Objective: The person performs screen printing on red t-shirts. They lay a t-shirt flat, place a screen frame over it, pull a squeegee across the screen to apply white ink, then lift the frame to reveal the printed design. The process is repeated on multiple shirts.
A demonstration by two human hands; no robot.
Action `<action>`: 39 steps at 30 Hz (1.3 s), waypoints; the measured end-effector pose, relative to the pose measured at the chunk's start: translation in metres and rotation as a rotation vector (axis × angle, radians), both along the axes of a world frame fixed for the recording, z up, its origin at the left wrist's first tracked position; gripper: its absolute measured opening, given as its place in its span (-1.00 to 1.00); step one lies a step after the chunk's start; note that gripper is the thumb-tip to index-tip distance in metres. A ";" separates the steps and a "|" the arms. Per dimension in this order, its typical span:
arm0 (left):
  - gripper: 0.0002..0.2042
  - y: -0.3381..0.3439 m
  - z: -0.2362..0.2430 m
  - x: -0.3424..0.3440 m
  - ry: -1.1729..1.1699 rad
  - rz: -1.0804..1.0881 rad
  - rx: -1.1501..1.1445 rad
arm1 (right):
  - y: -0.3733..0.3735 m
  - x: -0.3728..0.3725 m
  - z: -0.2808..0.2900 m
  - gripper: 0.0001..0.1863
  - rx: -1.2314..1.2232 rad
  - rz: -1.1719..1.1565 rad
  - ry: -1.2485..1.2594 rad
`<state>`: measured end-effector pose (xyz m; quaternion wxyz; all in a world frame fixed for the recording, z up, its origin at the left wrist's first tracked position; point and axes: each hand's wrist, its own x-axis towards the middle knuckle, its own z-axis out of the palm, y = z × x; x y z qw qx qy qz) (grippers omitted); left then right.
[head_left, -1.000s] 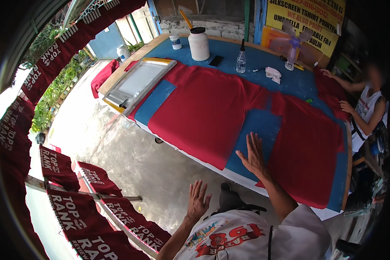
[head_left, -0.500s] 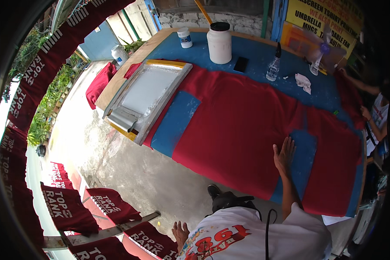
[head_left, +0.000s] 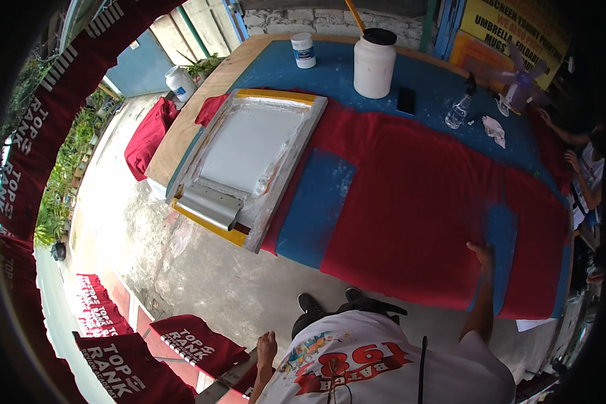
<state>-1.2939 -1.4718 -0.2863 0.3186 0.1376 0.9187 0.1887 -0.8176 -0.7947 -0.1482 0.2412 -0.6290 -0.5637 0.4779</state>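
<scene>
The person's right hand (head_left: 483, 254) is lying flat, fingers spread, gripping nothing, on the near edge of the red cloth (head_left: 411, 202) covering the blue table (head_left: 431, 87). The left hand (head_left: 267, 349) is hanging loosely open and empty at seven o'clock, beside printed red shirts (head_left: 195, 343). At ten o'clock a printing screen frame (head_left: 249, 161) is resting with a squeegee (head_left: 209, 205) on it; a white tub (head_left: 374, 64) is standing beyond.

The right hand (head_left: 483, 254) lies on the red cloth (head_left: 411, 202), its palm hidden. The left hand (head_left: 266, 349) hangs beside the hip, its fingers indistinct. A co-worker (head_left: 586, 168) is cut off at the right rim.
</scene>
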 end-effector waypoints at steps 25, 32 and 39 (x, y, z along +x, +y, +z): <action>-0.74 0.085 -0.006 -0.221 -0.233 -0.627 0.057 | -0.057 0.057 -0.030 -0.43 0.089 -0.302 -0.159; -0.44 0.143 0.015 -0.266 -0.122 -0.550 -0.155 | -0.051 0.052 -0.034 -0.25 0.129 -0.303 -0.170; -0.46 0.146 0.024 -0.253 -0.143 -0.603 -0.205 | -0.042 0.064 -0.029 -0.38 -0.033 -0.197 -0.475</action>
